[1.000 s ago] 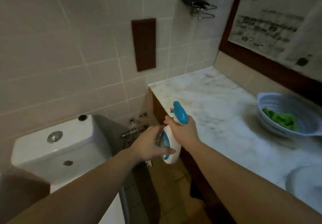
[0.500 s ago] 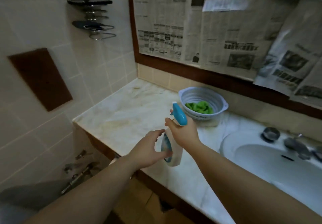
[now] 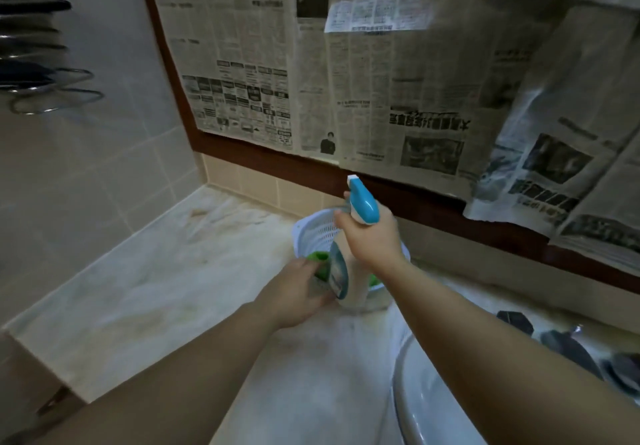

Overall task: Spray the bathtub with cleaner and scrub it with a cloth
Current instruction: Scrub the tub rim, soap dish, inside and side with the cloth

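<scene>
My right hand (image 3: 374, 240) grips the neck of a white spray bottle (image 3: 349, 282) with a blue trigger head, holding it upright above a white slotted basket (image 3: 311, 230) on the marble counter. A green cloth (image 3: 320, 261) lies in the basket, partly hidden by the bottle. My left hand (image 3: 301, 292) reaches to the basket's near side; its fingertips touch the green cloth, and I cannot tell whether they pinch it. No bathtub is in view.
The marble counter (image 3: 156, 288) runs left to a tiled wall. A white sink basin (image 3: 415, 392) sits at the lower right with dark fittings (image 3: 568, 344) behind it. Newspaper (image 3: 381, 81) covers the mirror above. A metal wall rack (image 3: 38, 60) hangs at the upper left.
The view swung right from the toilet to the counter and closed in on the basket. My left hand left the bottle's side and reached the green cloth; the right kept its grip on the bottle.
</scene>
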Demonstrator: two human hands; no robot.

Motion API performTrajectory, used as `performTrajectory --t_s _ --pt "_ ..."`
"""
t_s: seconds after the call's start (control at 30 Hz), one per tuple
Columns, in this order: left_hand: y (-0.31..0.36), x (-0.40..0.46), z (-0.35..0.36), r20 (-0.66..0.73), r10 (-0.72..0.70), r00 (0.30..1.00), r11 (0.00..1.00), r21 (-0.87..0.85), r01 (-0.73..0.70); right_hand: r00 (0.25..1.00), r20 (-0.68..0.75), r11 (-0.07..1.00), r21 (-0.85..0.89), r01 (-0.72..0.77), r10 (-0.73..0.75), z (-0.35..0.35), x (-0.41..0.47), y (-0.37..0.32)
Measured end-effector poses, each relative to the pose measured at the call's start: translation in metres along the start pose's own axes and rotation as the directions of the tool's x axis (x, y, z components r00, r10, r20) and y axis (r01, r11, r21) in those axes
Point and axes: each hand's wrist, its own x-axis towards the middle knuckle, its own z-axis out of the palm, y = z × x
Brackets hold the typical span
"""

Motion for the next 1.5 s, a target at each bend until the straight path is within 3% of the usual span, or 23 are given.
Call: performTrajectory --t_s 0.23,0.5,0.67,0.77,0.93,1.03,1.13,1.2,1.27,1.37,1.5 --pt "-0.042 0.043 0.03 0.018 0.168 0.986 0.931 0.327 -0.165 0.996 0.007 0.996 0.035 0.088 -0.088 0.003 0.101 0.009" --pt "-0.057 0.049 0.035 0.001 0.176 0.984 0.938 0.304 -0.168 0.992 0.112 0.998 0.012 0.054 -0.055 0.018 0.136 0.079" --pt "-0.051 0.062 0.033 -0.041 0.098 0.994 0.956 0.281 -0.083 0.985 0.172 1.0 -0.007 0.018 -0.017 0.015 0.128 0.108" --pt "-0.044 0.072 0.034 -0.039 -0.044 0.998 0.957 0.287 0.053 0.98 0.2 0.995 -0.096 0.011 0.009 0.009 0.122 0.111" --pt "-0.024 0.094 0.024 0.076 -0.266 0.961 0.793 0.584 0.174 0.97 0.239 0.988 -0.153 -0.009 0.045 -0.005 0.111 0.112" --pt "-0.02 0.1 0.023 0.076 -0.272 0.959 0.746 0.646 0.161 0.974 0.205 0.962 -0.27 -0.037 0.095 -0.016 0.1 0.115" --pt "-0.019 0.103 0.02 0.01 -0.188 0.982 0.851 0.502 0.158 0.987 0.125 0.935 -0.35 -0.054 0.104 -0.023 0.081 0.115" --pt "-0.02 0.103 0.013 -0.023 -0.156 0.987 0.95 0.27 0.156 0.991 0.117 0.929 -0.37 -0.011 0.058 -0.026 0.067 0.115" --pt "-0.02 0.102 0.003 -0.026 -0.118 0.993 0.993 0.022 0.118 0.976 0.218 0.937 -0.345 0.049 0.029 -0.027 0.053 0.109" --pt "-0.014 0.099 -0.016 -0.002 0.0 1.0 0.975 -0.224 -0.001 0.918 0.397 0.943 -0.312 0.118 0.016 -0.018 0.035 0.088" --pt "-0.004 0.096 -0.047 -0.072 0.087 0.994 0.922 -0.372 -0.107 0.948 0.317 0.886 -0.442 0.141 0.007 -0.002 0.027 0.065"
